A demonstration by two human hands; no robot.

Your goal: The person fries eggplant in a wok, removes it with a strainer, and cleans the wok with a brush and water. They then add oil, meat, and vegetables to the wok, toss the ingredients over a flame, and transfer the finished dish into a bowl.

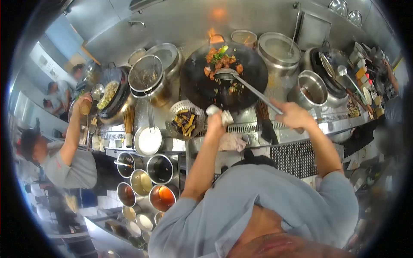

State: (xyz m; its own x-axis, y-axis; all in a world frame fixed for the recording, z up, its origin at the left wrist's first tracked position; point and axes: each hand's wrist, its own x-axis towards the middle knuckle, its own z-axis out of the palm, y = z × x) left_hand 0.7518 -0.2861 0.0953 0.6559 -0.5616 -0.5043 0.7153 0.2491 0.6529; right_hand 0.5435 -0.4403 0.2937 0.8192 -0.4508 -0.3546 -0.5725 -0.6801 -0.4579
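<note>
A large black wok (pixel 195 79) sits on the range straight ahead, tilted toward me. Browned chunks of food (pixel 219 60) with some greens lie in its far half. My right hand (pixel 294 116) is closed round the handle of a metal ladle (pixel 256 95), whose bowl rests among the chunks. At the wok's near edge, my left hand (pixel 216 124) grips a folded white cloth (pixel 223 116); the cloth hides whatever part of the wok it covers. Left of this hand, a perforated strainer (pixel 187 104) holds dark and yellow strips of food.
Flames (pixel 211 34) rise behind the wok. A lidded pot (pixel 279 49) and an open pot (pixel 312 88) stand right. A sieve (pixel 146 73) lies over a pot at left. Several sauce containers (pixel 162 197) stand lower left. A co-worker (pixel 71 161) works at another wok.
</note>
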